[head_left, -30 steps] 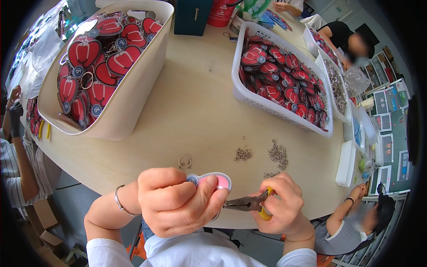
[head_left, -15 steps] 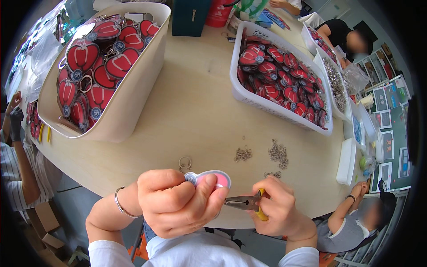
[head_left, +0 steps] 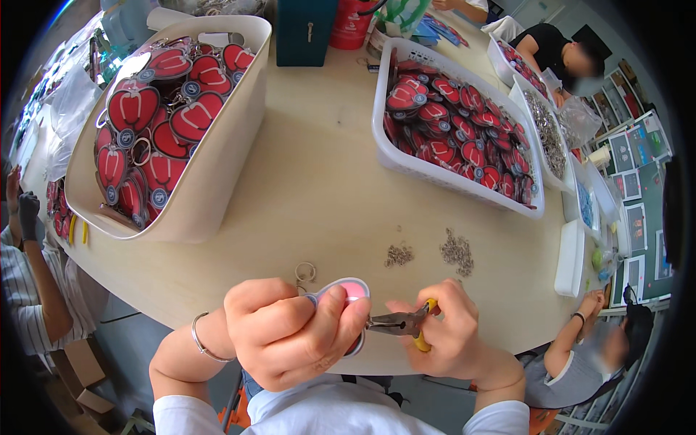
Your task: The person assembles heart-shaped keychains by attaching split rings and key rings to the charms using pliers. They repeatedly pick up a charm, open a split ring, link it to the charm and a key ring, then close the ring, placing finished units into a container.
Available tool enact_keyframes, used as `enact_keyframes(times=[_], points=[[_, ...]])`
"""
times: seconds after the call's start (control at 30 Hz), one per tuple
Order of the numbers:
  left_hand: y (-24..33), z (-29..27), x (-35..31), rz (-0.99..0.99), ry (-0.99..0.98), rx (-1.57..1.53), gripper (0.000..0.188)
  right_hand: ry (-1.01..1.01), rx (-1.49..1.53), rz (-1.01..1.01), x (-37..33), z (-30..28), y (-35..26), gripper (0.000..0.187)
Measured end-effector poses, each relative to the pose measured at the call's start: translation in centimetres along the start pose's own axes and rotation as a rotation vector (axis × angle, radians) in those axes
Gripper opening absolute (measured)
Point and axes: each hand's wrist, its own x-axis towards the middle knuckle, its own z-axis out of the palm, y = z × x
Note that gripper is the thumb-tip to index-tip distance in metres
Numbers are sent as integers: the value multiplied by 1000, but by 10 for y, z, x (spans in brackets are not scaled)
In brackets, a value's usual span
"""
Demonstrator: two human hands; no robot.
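My left hand (head_left: 297, 333) is closed round a flat keychain charm (head_left: 353, 288), pink and red with a grey and white rim. The fingers cover much of it. In my right hand (head_left: 453, 322) are needle-nose pliers (head_left: 395, 324) with yellow handles; their tips touch or nearly touch the charm's edge beside my left fingertips. Whether a small ring sits in the jaws I cannot tell. Split key rings (head_left: 305, 272) lie on the table just beyond my left hand. Small piles of metal jump rings (head_left: 457, 252) lie beyond my right hand.
A deep cream bin (head_left: 239, 145) of finished-looking red keychains stands at left, a white basket (head_left: 464, 201) of red charms at right. Behind are a dark teal box (head_left: 306, 32) and a red container (head_left: 353, 25). White trays (head_left: 570, 257) line the right edge. Other people sit around the table.
The pliers have come slightly closer to the charm, and the charm has tilted more upright in my left hand. My right index finger has reached out toward the plier jaws.
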Motion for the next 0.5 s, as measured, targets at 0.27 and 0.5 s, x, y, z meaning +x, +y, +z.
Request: enact_keyframes(times=[0.27, 0.5], points=[[0, -1, -1, 35, -29, 53, 22, -26, 6, 20, 1, -7, -5, 20], [0, -1, -2, 48, -44, 71, 21, -10, 5, 36, -2, -8, -7, 16]])
